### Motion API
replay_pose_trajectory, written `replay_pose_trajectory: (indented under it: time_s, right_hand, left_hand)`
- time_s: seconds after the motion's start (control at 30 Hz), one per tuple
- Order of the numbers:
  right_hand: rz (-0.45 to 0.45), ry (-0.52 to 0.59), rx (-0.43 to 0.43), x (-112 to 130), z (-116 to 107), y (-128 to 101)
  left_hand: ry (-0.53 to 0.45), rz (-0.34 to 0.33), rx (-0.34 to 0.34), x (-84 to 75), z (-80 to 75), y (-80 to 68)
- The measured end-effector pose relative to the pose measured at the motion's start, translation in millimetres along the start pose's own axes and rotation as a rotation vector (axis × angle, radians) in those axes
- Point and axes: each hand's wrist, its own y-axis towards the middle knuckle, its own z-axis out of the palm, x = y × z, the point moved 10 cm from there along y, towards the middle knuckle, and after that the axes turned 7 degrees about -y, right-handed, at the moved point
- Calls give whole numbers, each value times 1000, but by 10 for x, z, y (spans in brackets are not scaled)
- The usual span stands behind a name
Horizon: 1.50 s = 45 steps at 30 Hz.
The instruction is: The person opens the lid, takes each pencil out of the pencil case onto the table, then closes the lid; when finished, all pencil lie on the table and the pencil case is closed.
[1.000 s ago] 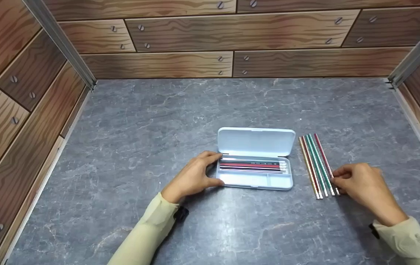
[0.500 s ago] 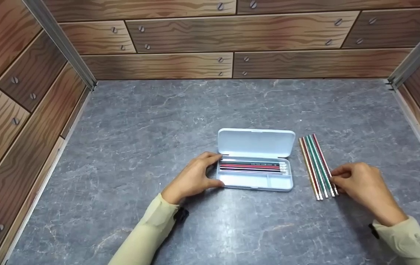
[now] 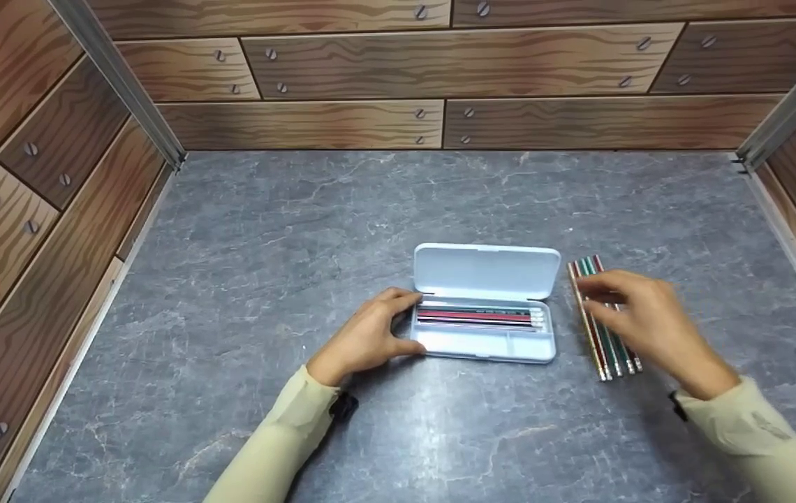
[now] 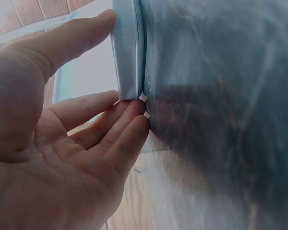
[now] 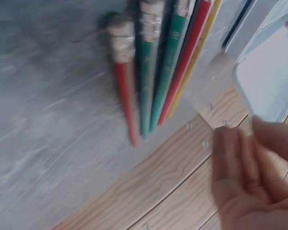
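Note:
A pale blue pencil case point(image 3: 531, 346) lies with its lid raised on the grey table, several pencils point(image 3: 475, 318) side by side in its back compartment. My left hand point(image 3: 363, 339) grips the case's left end, thumb at the front corner and fingers at the back. In the left wrist view, the thumb and fingertips touch the case's end point(image 4: 127, 52). Right of the case lies a row of loose pencils point(image 5: 168, 62), red, green and yellow, with eraser ends toward me. Over this row hovers my right hand point(image 3: 649, 321), fingers loosely bent and holding nothing; it partly covers them in the head view.
Wood-patterned panels point(image 3: 342, 63) wall the grey marbled table point(image 3: 300, 209) at the back and on both sides. Metal strips point(image 3: 119, 77) run up the back corners. The raised lid point(image 3: 485, 271) stands along the case's far side.
My right hand has left the eraser end of the rightmost red pencil, which was nudged left against the others, and moved left and up over the row. The left hand stays put.

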Motion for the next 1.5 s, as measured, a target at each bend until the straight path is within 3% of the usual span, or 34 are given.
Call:
replay_pose_trajectory:
  time_s: [0.2,0.33,0.7,1.23,1.5]
  right_hand:
    - [-291,36,9,467,259,122]
    - [-385,-9,41,647,432,159]
    - [-446,-187,118,805,654,132]
    - [-514,-275,85,929,716,124]
    - [-489,-267,112,902,746,132]
  left_hand:
    - [-6,3,-4,-6,-3,10]
    - [-12,2,-3,-11,0,18]
    - [-20,3,-6,2,2,6]
    - [-7,3,-5,3,-17,6]
    - [-1,-14,4,31,8,6]
